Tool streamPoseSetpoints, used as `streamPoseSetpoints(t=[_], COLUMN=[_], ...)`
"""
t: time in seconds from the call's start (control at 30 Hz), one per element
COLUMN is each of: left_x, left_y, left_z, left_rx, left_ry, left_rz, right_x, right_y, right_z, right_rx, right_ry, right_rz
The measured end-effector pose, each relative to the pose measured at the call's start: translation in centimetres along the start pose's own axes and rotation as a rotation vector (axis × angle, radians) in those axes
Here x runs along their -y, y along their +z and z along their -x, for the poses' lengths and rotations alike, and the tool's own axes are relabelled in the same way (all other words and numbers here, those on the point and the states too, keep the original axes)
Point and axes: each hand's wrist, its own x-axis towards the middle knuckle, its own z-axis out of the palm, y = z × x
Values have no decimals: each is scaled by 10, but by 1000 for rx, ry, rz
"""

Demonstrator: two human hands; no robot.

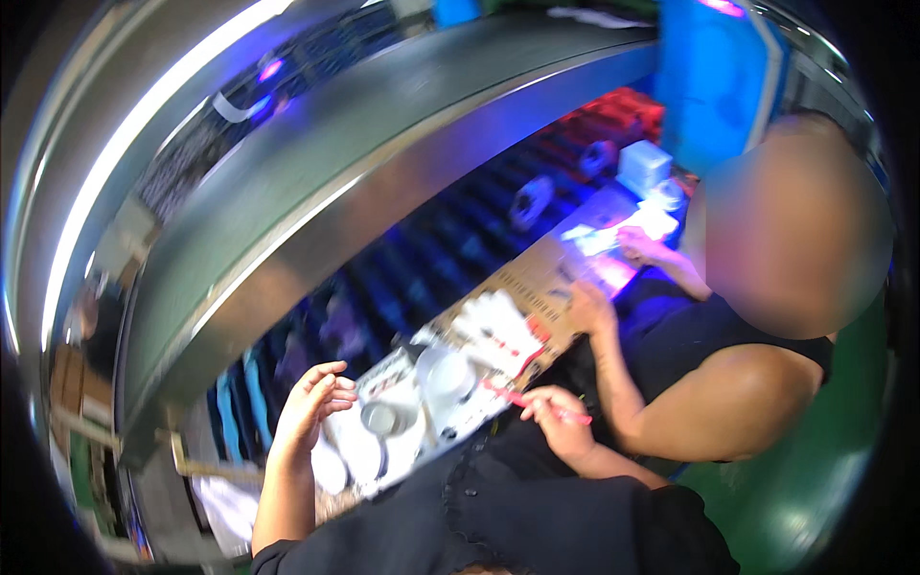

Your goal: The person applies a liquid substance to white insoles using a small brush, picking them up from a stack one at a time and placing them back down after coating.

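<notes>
My right hand [561,424] is closed round a slim red brush-like stick [506,393]; blur hides its exact kind. Its tip points left, toward a round whitish translucent container [445,375]. Raised on the left, my left hand [318,401] has its fingers loosely bent and apart, with nothing visible in it. Just right of that hand sits a small grey round cup [379,419]. White rounded pieces [364,454] lie below the cup. Beyond the container rests a pair of white gloves [496,326] with red marks.
A co-worker [709,393] sits close on my right, hands under bright violet-white light beside a white box [644,166]. Cardboard [537,278] covers part of the dark roller conveyor [402,259]. A long raised metal-edged belt [383,105] runs across the far side.
</notes>
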Motion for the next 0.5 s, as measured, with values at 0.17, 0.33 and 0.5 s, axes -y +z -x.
streamPoseSetpoints(t=[0.17, 0.33, 0.5], left_x=[138, 193, 190], left_y=[-98, -103, -79], left_z=[80, 76, 26], left_rx=[-353, -575, -336], left_ry=[-261, 63, -203], left_rz=[-277, -891, -901], right_x=[-6, -16, -24], right_y=[39, 67, 78], right_z=[-13, -30, -73], right_rx=[8, 77, 53], right_ry=[49, 95, -18], right_rz=[55, 59, 484])
